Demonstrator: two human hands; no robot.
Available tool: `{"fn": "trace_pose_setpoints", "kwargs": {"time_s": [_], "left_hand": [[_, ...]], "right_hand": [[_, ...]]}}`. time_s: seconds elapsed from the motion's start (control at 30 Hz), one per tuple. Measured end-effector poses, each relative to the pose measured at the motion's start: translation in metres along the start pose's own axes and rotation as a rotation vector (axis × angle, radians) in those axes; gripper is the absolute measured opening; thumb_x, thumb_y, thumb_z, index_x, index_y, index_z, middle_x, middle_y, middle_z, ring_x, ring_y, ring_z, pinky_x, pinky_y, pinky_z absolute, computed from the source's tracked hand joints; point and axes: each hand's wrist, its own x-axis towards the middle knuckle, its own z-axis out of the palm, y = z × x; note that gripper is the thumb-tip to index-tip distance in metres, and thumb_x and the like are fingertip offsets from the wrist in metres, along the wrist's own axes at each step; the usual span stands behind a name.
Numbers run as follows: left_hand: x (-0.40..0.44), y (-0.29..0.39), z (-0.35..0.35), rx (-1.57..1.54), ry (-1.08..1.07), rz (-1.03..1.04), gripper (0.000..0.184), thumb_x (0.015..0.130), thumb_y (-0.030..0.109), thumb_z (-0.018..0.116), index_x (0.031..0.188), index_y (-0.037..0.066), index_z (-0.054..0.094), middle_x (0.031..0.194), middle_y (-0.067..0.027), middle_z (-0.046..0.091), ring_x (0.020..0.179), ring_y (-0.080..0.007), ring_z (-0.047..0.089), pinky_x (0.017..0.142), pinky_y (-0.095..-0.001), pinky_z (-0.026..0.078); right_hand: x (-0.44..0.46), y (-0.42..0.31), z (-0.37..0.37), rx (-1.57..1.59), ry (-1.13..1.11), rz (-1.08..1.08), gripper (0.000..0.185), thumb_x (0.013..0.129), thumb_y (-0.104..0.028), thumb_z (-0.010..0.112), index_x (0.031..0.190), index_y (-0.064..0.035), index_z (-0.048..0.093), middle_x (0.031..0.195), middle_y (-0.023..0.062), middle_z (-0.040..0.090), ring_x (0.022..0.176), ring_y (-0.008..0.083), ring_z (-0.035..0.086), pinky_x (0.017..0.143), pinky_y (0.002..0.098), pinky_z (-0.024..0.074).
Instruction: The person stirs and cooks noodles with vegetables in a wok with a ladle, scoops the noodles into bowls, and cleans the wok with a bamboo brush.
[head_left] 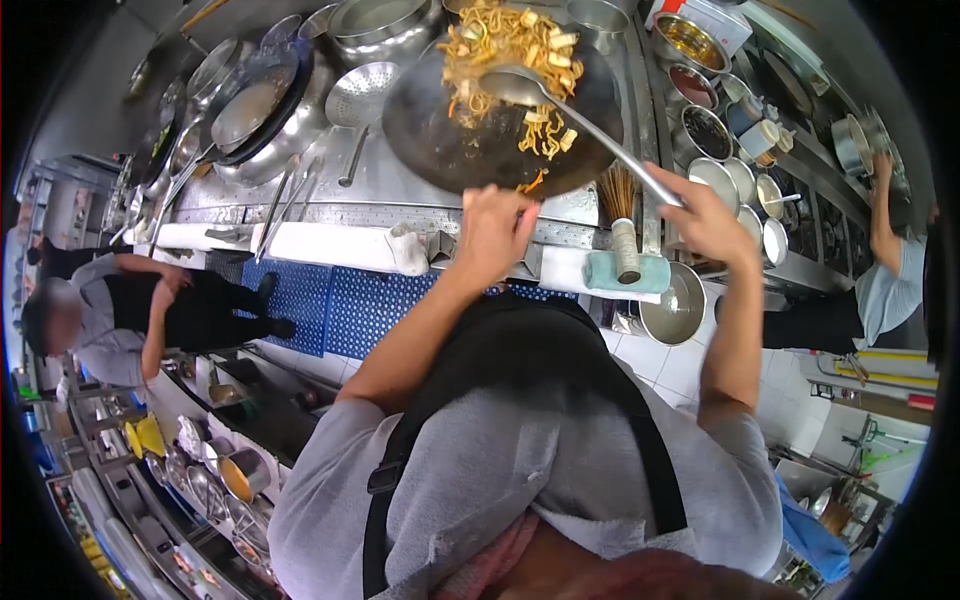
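My left hand [492, 238] is closed at the near edge of a dark wok [430, 125], where the exact grip on its rim or handle is partly hidden. In my right hand [712, 222] is the long handle of a metal ladle [610, 145], held at its end. The ladle's bowl is over the wok, among noodles [545, 135] mixed with pale chunks. Most of the noodles are bunched at the wok's far side, some seemingly in the air. A few orange strips lie near the close rim.
A perforated skimmer [362, 95] lies left of the wok. Right of it stand a bamboo brush [624, 235], a folded green cloth [628, 272] and several sauce bowls [705, 130]. A metal pot [672, 305] sits below. One person [120, 310] stands at left, another [890, 290] at right.
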Motion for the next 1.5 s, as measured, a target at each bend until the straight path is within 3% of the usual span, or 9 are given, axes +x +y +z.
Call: {"fn": "trace_pose_setpoints", "kwargs": {"time_s": [0.07, 0.17, 0.33, 0.47, 0.83, 1.1, 1.17, 1.3, 1.5], "left_hand": [[0.046, -0.024, 0.004, -0.056, 0.014, -0.039, 0.009, 0.088, 0.015, 0.078, 0.084, 0.008, 0.074, 0.068, -0.0092, 0.064, 0.065, -0.0295, 0.059, 0.067, -0.0452, 0.044], [0.064, -0.066, 0.045, -0.036, 0.075, -0.08, 0.011, 0.088, 0.016, 0.078, 0.083, 0.007, 0.073, 0.068, -0.0112, 0.064, 0.063, -0.0326, 0.059, 0.062, -0.0477, 0.045], [0.0, -0.049, 0.049, 0.003, -0.02, -0.15, 0.013, 0.088, 0.018, 0.076, 0.081, 0.008, 0.071, 0.07, -0.0106, 0.063, 0.072, -0.0322, 0.06, 0.077, -0.0465, 0.043], [-0.015, -0.019, 0.014, -0.006, -0.005, -0.056, 0.016, 0.088, 0.018, 0.076, 0.078, 0.009, 0.068, 0.071, -0.007, 0.062, 0.07, -0.0299, 0.057, 0.074, -0.0448, 0.04], [0.067, -0.13, 0.064, 0.065, -0.146, -0.163, 0.018, 0.093, 0.022, 0.07, 0.089, 0.006, 0.076, 0.093, -0.0116, 0.074, 0.096, -0.0339, 0.066, 0.092, -0.0497, 0.046], [0.037, -0.021, 0.027, 0.176, -0.056, -0.112, 0.023, 0.092, 0.026, 0.072, 0.077, 0.009, 0.074, 0.082, -0.0121, 0.073, 0.084, -0.0343, 0.066, 0.084, -0.0492, 0.042], [0.006, 0.014, -0.002, 0.062, -0.004, -0.044, 0.018, 0.09, 0.024, 0.076, 0.078, 0.01, 0.074, 0.079, -0.0105, 0.072, 0.083, -0.0328, 0.065, 0.081, -0.0469, 0.042], [0.066, -0.03, 0.013, 0.007, -0.023, -0.126, 0.016, 0.088, 0.022, 0.079, 0.083, 0.01, 0.069, 0.074, -0.0097, 0.068, 0.079, -0.0336, 0.063, 0.079, -0.0458, 0.043], [0.024, -0.06, 0.063, 0.052, 0.044, -0.101, 0.014, 0.088, 0.021, 0.079, 0.083, 0.009, 0.072, 0.074, -0.0114, 0.069, 0.069, -0.0352, 0.064, 0.07, -0.0473, 0.045]], "right_hand": [[-0.019, -0.005, -0.034, 0.175, -0.14, 0.173, 0.063, 0.094, -0.005, 0.064, 0.155, -0.0144, 0.052, 0.072, 0.001, 0.057, 0.046, 0.0083, 0.05, 0.042, 0.0285, 0.0436], [0.004, -0.005, -0.028, 0.016, -0.227, 0.136, 0.064, 0.093, -0.006, 0.065, 0.155, -0.0145, 0.052, 0.075, 0.0027, 0.059, 0.049, 0.0103, 0.054, 0.045, 0.0295, 0.0466], [0.064, 0.073, 0.065, -0.108, 0.305, -0.269, 0.067, 0.09, 0.0, 0.066, 0.155, -0.0101, 0.052, 0.098, 0.0085, 0.067, 0.071, 0.0129, 0.059, 0.066, 0.0297, 0.0495], [0.015, 0.023, 0.083, 0.334, 0.25, 0.197, 0.063, 0.092, -0.001, 0.066, 0.153, -0.0052, 0.051, 0.123, 0.0184, 0.074, 0.106, 0.0236, 0.07, 0.096, 0.0341, 0.0517], [-0.013, 0.092, 0.169, 0.242, 0.213, -0.016, 0.067, 0.096, -0.006, 0.067, 0.158, -0.0145, 0.045, 0.148, 0.022, 0.059, 0.133, 0.0338, 0.061, 0.112, 0.0358, 0.0441], [0.069, 0.015, 0.06, -0.252, 0.057, 0.092, 0.066, 0.093, -0.009, 0.068, 0.155, -0.017, 0.049, 0.138, 0.0258, 0.064, 0.119, 0.0402, 0.067, 0.102, 0.0432, 0.0504], [0.055, 0.046, 0.029, -0.244, 0.16, -0.149, 0.064, 0.091, -0.006, 0.066, 0.153, -0.0142, 0.052, 0.12, 0.0243, 0.073, 0.105, 0.0321, 0.072, 0.092, 0.04, 0.0546], [-0.023, -0.005, -0.066, 0.033, -0.12, 0.272, 0.066, 0.089, -0.001, 0.065, 0.153, -0.0156, 0.055, 0.084, 0.0077, 0.066, 0.084, 0.0158, 0.067, 0.075, 0.0305, 0.0558], [0.011, 0.06, -0.005, -0.283, 0.102, -0.067, 0.063, 0.088, -0.003, 0.071, 0.149, -0.0171, 0.059, 0.108, 0.0229, 0.074, 0.092, 0.0375, 0.07, 0.091, 0.0421, 0.0517]]}}
